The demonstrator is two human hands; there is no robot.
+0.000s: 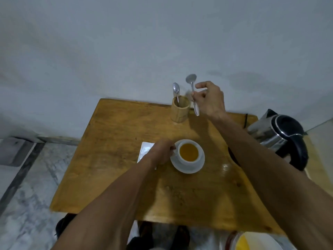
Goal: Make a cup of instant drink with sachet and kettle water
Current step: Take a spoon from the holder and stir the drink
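— Where does the view look from?
— From my head, facing forward and steeply down onto the wooden surface (111, 177), wide-angle, with the wall curving above it.
— How near?
— Close: both my forearms run up from the bottom edge, floor showing left of the surface.
— Any second view?
— No, only this one.

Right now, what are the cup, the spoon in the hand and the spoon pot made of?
The cup looks like white glazed ceramic: smooth and slightly shiny. The spoon in the right hand looks like polished metal, probably steel: silvery, with bright glints. The spoon pot looks like pale wood or bamboo: tan with a matt, grainy surface.
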